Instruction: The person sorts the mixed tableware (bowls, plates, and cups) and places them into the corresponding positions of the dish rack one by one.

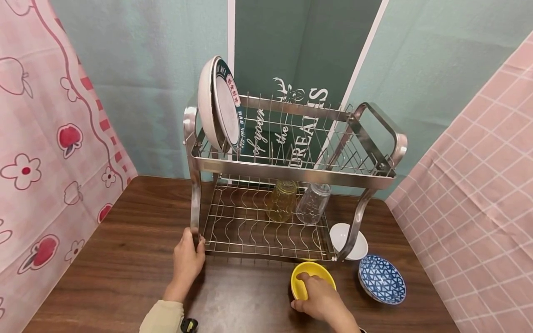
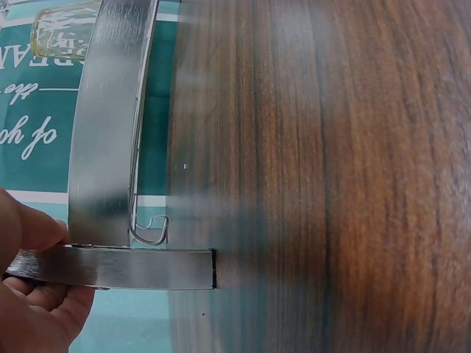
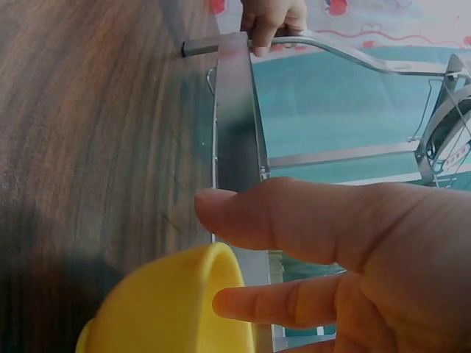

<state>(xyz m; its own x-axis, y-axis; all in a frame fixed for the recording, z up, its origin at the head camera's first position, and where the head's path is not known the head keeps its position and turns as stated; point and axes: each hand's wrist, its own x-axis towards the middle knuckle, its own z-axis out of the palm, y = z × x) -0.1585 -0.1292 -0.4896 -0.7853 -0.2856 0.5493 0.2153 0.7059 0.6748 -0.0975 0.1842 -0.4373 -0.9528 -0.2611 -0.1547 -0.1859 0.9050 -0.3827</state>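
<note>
My left hand (image 1: 187,260) grips the lower front left leg (image 1: 195,199) of a two-tier metal dish rack (image 1: 291,172). In the left wrist view, thumb and fingers lie on either side of this flat metal bar (image 2: 154,268). My right hand (image 1: 322,299) is at a yellow bowl (image 1: 311,268) in front of the rack. Its thumb is outside the rim and a finger reaches over the bowl's inside. The right wrist view shows the thumb (image 3: 243,217) apart from the yellow bowl (image 3: 158,301), the fingers nearly straight.
A white bowl (image 1: 339,233) and a blue-patterned bowl (image 1: 383,280) sit by the rack's right side. Dishes (image 1: 208,101) stand upright on the upper tier at left. A yellowish glass (image 1: 282,203) and a clear glass (image 1: 313,206) stand upside down on the lower tier.
</note>
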